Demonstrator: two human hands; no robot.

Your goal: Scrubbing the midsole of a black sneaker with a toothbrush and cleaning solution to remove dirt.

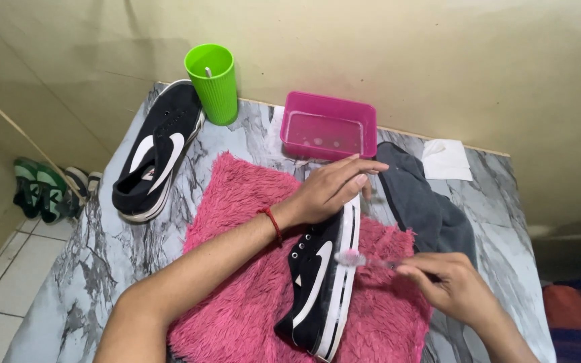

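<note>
My left arm runs bare from the lower left corner up toward the middle, a red band on its wrist, and my left hand [331,191] lies palm down with its fingers [364,166] stretched out long and close together, pointing right. My right hand [452,286] comes in from the lower right, back of the hand up, its fingers [415,270] curled and pinched tight at the tips, pointing left toward my other forearm.
</note>
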